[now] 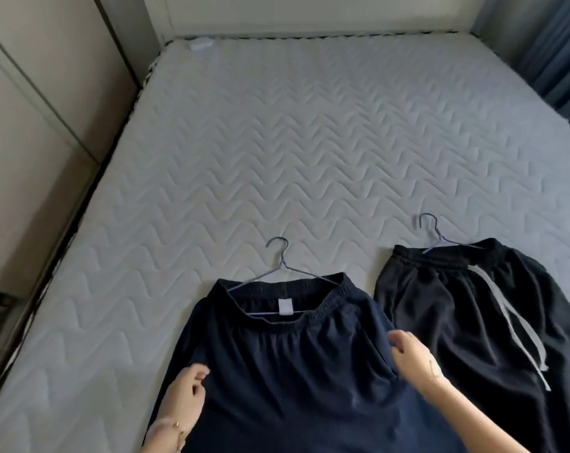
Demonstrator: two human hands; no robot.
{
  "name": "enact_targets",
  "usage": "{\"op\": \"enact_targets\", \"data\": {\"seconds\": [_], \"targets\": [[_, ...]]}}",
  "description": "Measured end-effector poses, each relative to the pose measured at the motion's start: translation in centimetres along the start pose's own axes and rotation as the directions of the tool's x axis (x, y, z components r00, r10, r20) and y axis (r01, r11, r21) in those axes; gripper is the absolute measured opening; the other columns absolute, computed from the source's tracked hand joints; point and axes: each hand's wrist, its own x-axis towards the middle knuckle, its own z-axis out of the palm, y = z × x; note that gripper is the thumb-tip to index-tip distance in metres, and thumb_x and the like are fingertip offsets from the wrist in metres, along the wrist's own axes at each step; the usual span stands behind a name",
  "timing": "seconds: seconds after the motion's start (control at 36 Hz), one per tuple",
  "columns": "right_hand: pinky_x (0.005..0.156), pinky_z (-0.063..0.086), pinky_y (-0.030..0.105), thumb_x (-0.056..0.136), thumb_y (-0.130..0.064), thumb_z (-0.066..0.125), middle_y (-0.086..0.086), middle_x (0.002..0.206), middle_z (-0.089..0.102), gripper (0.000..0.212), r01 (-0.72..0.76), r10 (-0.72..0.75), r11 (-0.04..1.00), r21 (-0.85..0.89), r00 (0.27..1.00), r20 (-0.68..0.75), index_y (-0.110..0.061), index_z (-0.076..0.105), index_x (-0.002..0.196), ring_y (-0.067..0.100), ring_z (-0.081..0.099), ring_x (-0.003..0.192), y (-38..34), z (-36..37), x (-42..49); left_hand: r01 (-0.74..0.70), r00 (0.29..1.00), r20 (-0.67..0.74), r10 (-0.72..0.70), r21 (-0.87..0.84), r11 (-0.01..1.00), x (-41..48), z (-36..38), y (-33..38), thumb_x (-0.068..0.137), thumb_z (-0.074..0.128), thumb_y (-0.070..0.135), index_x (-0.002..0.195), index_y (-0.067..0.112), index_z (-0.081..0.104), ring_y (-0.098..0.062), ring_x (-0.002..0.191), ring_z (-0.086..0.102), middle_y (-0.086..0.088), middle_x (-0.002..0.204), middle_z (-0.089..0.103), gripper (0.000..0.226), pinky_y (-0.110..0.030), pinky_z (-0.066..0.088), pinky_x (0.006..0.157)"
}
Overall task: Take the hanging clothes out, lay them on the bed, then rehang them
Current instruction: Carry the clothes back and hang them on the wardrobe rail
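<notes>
On the bed [277, 142], which has a pale grey quilted mattress with a wave pattern, two dark garments lie flat near its close edge; each one is on a thin wire hanger.

The navy trousers [293, 371] are in the middle, directly in front of the person; the elastic waistband points away toward the headboard [309, 14], and a small white label [285, 306] shows inside the waist. The first hanger [282, 256] passes through this waistband; its hook lies on the mattress above the trousers.

The left hand [187, 385] is at the left edge of the navy trousers; its fingers are curled and they pinch the cloth there. A thin bracelet [179, 426] is on that wrist. The right hand [411, 354] is at the right edge of the same trousers, a little higher; its fingers are also bent and they hold the fabric.

The black trousers [456, 305] lie just beside on the right, touching the navy ones or almost; a long grey drawstring [505, 315] runs down over them. The second hanger [435, 233] sits in their waistband with its hook on the mattress.

A beige panelled wall [32, 109] stands at the left of the bed; a blue curtain [554, 44] hangs at the far right corner.
</notes>
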Motion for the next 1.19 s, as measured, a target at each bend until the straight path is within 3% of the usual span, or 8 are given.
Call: {"op": "enact_targets", "data": {"seconds": [0.11, 0.28, 0.42, 0.56, 0.69, 0.81, 1.03, 1.19], "targets": [[0.101, 0.037, 0.032, 0.092, -0.015, 0.047, 0.009, 0.136, 0.050, 0.042, 0.127, -0.135, 0.989, -0.081, 0.986, -0.096, -0.009, 0.047, 0.133, 0.026, 0.046, 0.125, -2.3, 1.3, 8.3, -0.150, 0.974, -0.152, 0.166, 0.112, 0.982, 8.6, -0.4, 4.0, 0.085, 0.050, -0.004, 0.125, 0.011, 0.053, -0.026, 0.120, 0.051, -0.006, 0.131, 0.050, 0.043, -0.032, 0.039, 0.101], [0.112, 0.030, 0.037, 0.095, -0.022, 0.046, 0.007, 0.149, 0.035, 0.052, 0.131, -0.141, 0.982, -0.135, 0.988, -0.068, -0.010, 0.033, 0.143, 0.025, 0.032, 0.137, -2.9, 3.8, 12.3, -0.121, 0.992, -0.011, 0.127, 0.236, 0.964, 16.1, 0.0, 5.4, 0.088, 0.055, 0.016, 0.141, 0.009, 0.033, -0.030, 0.132, 0.038, -0.012, 0.145, 0.038, 0.058, -0.036, 0.034, 0.107], [0.104, 0.037, 0.036, 0.094, -0.023, 0.048, 0.002, 0.146, 0.039, 0.050, 0.144, -0.165, 0.979, -0.142, 0.976, -0.146, -0.015, 0.036, 0.142, 0.024, 0.041, 0.130, -1.3, 4.9, 11.9, -0.135, 0.991, 0.006, 0.135, 0.160, 0.978, 18.2, -0.4, 5.9, 0.086, 0.062, 0.022, 0.131, 0.002, 0.045, -0.033, 0.125, 0.044, -0.018, 0.133, 0.048, 0.052, -0.037, 0.035, 0.105], [0.106, 0.032, 0.033, 0.094, -0.019, 0.050, 0.002, 0.148, 0.038, 0.052, 0.171, -0.184, 0.981, -0.092, 0.969, -0.163, -0.015, 0.035, 0.144, 0.023, 0.039, 0.133, -0.6, 5.5, 11.9, -0.076, 0.989, 0.130, 0.070, 0.042, 0.996, 18.7, -1.0, 5.1, 0.083, 0.066, 0.031, 0.117, 0.009, 0.057, -0.026, 0.110, 0.058, -0.007, 0.118, 0.063, 0.042, -0.034, 0.045, 0.091], [0.110, 0.029, 0.033, 0.094, -0.015, 0.049, 0.005, 0.149, 0.037, 0.053, 0.174, -0.181, 0.983, -0.063, 0.975, -0.126, -0.014, 0.032, 0.144, 0.024, 0.038, 0.134, -0.6, 5.4, 11.8, -0.169, 0.969, 0.193, 0.155, 0.060, 0.984, 17.0, -1.8, 5.0, 0.086, 0.063, 0.024, 0.101, 0.012, 0.062, -0.016, 0.093, 0.060, 0.001, 0.098, 0.066, 0.019, -0.026, 0.043, 0.078], [0.110, 0.028, 0.030, 0.093, -0.013, 0.049, 0.006, 0.149, 0.038, 0.055, 0.140, -0.141, 0.990, -0.014, 0.984, -0.110, -0.013, 0.031, 0.145, 0.023, 0.038, 0.135, -1.0, 4.4, 10.0, -0.208, 0.964, 0.163, 0.211, -0.038, 0.977, 14.2, -2.9, 5.2, 0.086, 0.062, 0.016, 0.086, 0.020, 0.061, -0.019, 0.088, 0.064, 0.001, 0.088, 0.068, 0.004, -0.027, 0.047, 0.072], [0.104, 0.037, 0.032, 0.092, -0.015, 0.052, 0.005, 0.133, 0.057, 0.046, -0.046, 0.074, 0.971, 0.234, 0.991, -0.109, -0.016, 0.044, 0.137, 0.021, 0.053, 0.123, 0.2, 1.4, 1.3, -0.269, 0.962, -0.003, 0.273, -0.189, 0.944, 4.0, -5.6, 6.6, 0.086, 0.063, 0.025, 0.076, 0.021, 0.064, -0.011, 0.076, 0.063, 0.007, 0.076, 0.068, 0.011, -0.022, 0.047, 0.067], [0.083, 0.041, 0.026, 0.090, -0.018, 0.051, -0.001, 0.112, 0.067, 0.038, -0.108, 0.147, 0.943, 0.313, 0.983, -0.106, -0.019, 0.053, 0.128, 0.017, 0.061, 0.104, 1.1, -1.5, -8.0, -0.274, 0.958, -0.141, 0.248, -0.216, 0.937, -4.7, -9.9, 7.8, 0.087, 0.063, 0.023, 0.082, 0.015, 0.065, -0.025, 0.078, 0.061, 0.000, 0.075, 0.065, 0.010, -0.032, 0.045, 0.072]]}}
